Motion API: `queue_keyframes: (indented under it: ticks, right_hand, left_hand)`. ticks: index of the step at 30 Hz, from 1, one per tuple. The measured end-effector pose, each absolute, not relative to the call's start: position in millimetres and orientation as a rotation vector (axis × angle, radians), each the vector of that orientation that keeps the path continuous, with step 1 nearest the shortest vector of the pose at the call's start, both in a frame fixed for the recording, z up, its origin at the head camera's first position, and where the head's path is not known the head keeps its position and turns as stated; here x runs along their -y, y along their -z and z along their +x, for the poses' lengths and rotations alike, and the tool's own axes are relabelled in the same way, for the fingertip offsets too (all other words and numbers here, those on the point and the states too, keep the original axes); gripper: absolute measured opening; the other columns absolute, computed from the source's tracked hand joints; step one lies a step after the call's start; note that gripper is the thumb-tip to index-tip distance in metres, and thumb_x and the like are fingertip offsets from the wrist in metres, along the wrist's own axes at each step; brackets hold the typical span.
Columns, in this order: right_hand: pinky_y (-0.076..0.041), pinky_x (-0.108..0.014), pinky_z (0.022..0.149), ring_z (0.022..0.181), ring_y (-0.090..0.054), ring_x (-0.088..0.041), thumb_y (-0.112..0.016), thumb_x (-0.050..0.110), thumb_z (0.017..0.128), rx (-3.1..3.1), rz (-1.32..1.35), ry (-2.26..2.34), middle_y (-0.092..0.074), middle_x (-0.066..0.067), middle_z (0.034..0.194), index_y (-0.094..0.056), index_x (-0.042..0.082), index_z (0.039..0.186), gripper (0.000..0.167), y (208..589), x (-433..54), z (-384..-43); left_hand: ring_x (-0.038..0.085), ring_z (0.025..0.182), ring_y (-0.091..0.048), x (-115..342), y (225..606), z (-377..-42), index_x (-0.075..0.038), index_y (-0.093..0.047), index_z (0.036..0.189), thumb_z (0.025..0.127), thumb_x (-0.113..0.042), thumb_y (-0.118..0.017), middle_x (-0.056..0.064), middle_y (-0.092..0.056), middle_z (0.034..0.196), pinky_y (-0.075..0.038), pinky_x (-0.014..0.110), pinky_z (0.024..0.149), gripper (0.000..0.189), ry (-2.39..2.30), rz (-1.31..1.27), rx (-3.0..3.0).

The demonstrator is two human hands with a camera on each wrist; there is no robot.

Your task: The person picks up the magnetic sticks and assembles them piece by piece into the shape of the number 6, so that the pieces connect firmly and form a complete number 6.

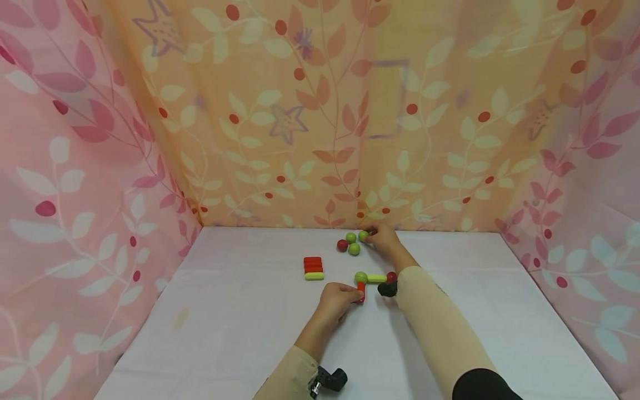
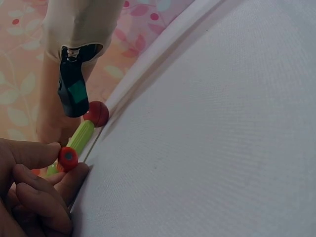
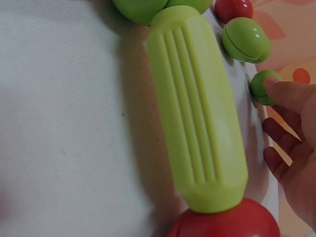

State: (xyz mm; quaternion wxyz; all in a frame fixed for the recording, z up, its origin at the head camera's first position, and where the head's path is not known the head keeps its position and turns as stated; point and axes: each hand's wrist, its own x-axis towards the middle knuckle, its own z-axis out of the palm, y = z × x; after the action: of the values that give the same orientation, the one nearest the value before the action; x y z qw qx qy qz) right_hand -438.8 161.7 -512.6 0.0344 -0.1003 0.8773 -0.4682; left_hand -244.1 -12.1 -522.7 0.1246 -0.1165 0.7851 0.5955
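Observation:
My left hand pinches a red rod between thumb and finger; its round end faces the left wrist view. That rod joins a green ball, from which a ribbed yellow-green rod runs to a red ball, forming an L shape on the white table. At the table's far side my right hand holds a loose green ball with thumb and fingers. Close to it lie two more green balls and a loose red ball.
Left of the joined pieces, several red rods lie stacked in a row with a yellow-green rod. A patterned orange curtain rises along the table's back edge. Pink curtains stand at both sides.

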Motion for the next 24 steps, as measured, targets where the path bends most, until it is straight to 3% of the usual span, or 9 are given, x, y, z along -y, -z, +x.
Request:
queue_keyframes:
  ticks: [6,11,16,24]
  right_hand:
    - [-0.041,-0.039,0.086,0.099,-0.05,-0.023,-0.068,0.011,0.082,-2.703,-0.322,1.445,-0.059,-0.008,0.11,-0.062,0.011,0.116,0.035,508.7,-161.5,-434.8]
    - [-0.041,-0.042,0.088,0.104,-0.049,-0.024,-0.068,0.024,0.083,-2.797,-0.312,1.347,-0.058,-0.004,0.111,-0.062,0.013,0.113,0.032,493.6,-166.1,-424.6]
    - [-0.04,-0.044,0.091,0.108,-0.049,-0.025,-0.069,0.033,0.081,-2.861,-0.319,1.346,-0.058,-0.002,0.113,-0.06,0.012,0.116,0.042,471.4,-171.3,-399.9]
    - [-0.044,-0.04,0.083,0.099,-0.054,-0.018,-0.072,0.037,0.077,-2.942,-0.415,1.388,-0.063,0.008,0.1,-0.064,0.021,0.106,0.035,458.0,-177.5,-348.4]
  left_hand:
    - [0.018,0.067,-0.051,12.1,522.3,-244.5,-0.014,-0.069,0.076,0.072,-0.032,-0.076,0.0,-0.062,0.079,-0.034,0.027,0.049,0.02,-1.742,-0.328,-2.292]
    - [0.018,0.066,-0.05,9.8,522.1,-243.6,-0.014,-0.069,0.075,0.072,-0.031,-0.077,0.001,-0.062,0.079,-0.033,0.027,0.048,0.019,-1.74,-0.339,-2.291]
    - [0.016,0.05,-0.043,8.4,521.8,-241.9,-0.015,-0.069,0.076,0.073,-0.032,-0.076,0.001,-0.062,0.078,-0.03,0.025,0.042,0.019,-1.727,-0.333,-2.289]
    - [0.017,0.042,-0.037,12.0,521.6,-243.2,-0.017,-0.069,0.077,0.072,-0.036,-0.076,0.003,-0.064,0.076,-0.028,0.025,0.039,0.021,-1.698,-0.363,-2.272]
